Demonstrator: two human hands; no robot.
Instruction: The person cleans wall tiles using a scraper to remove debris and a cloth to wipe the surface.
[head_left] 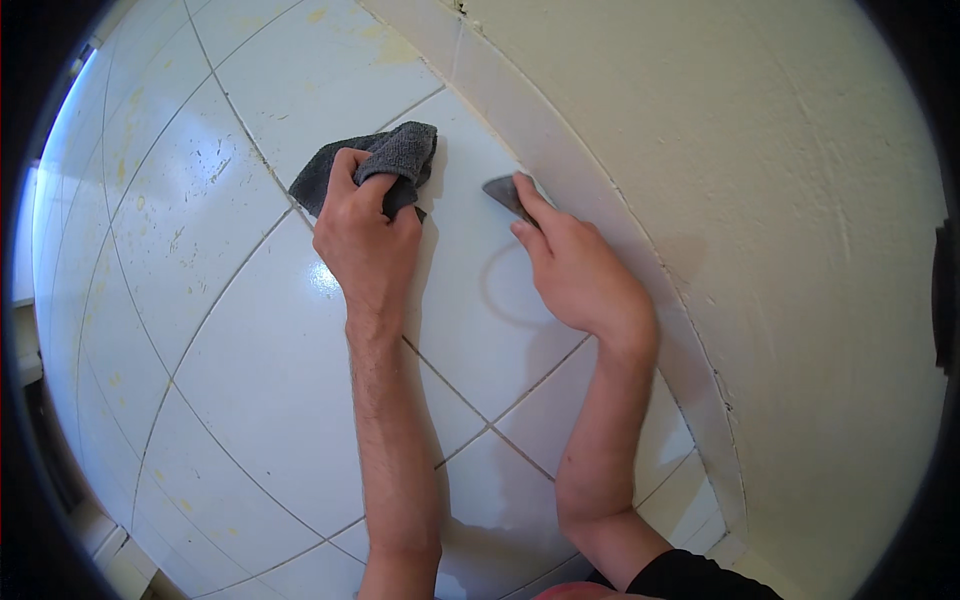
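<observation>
A dark grey cloth (325, 172) is bunched in my left hand (368, 235), whose fingers are closed around its folds. The cloth rests on white floor tiles (270, 345). To its right, my right hand (585, 265) grips a scraper (503, 190) with a grey, wedge-shaped metal blade; its handle is hidden in my palm. My index finger presses along the blade, which points left over the tile beside the wall's foot. A gap of bare tile separates the two hands.
A cream wall (800, 250) rises on the right, with a pale tiled skirting (590, 180) along its foot. Yellowish smears (385, 42) and dark flecks (205, 170) mark the tiles at the far side and left. White furniture edges show at the far left rim.
</observation>
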